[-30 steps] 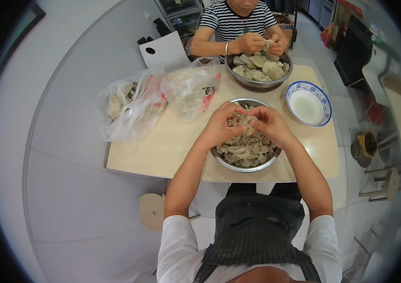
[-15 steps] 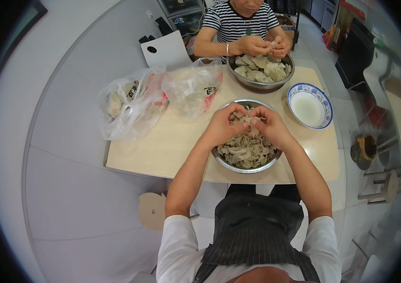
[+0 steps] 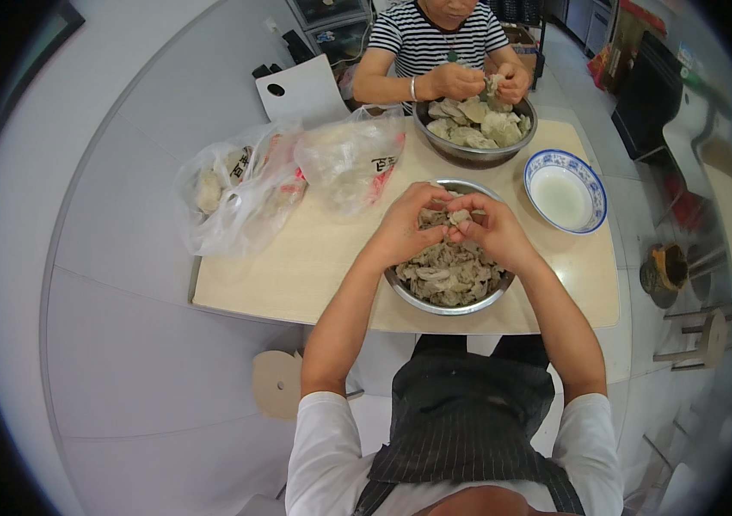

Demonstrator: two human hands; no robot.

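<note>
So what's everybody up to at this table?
The near person's left hand and right hand pinch a pale, crinkly piece over a metal bowl heaped with similar scraps. Across the table, a co-worker holds another piece above a second metal bowl of larger pieces. Plastic bags and a blue-and-white bowl of whitish liquid also sit there.

Cannot tell the full shape of the pale piece (image 3: 461,218) at centre, partly covered by the right hand (image 3: 490,225). Cannot see the co-worker's whole head (image 3: 449,10), cropped at top, nor clearly into the plastic bags (image 3: 344,159), upper left.
</note>
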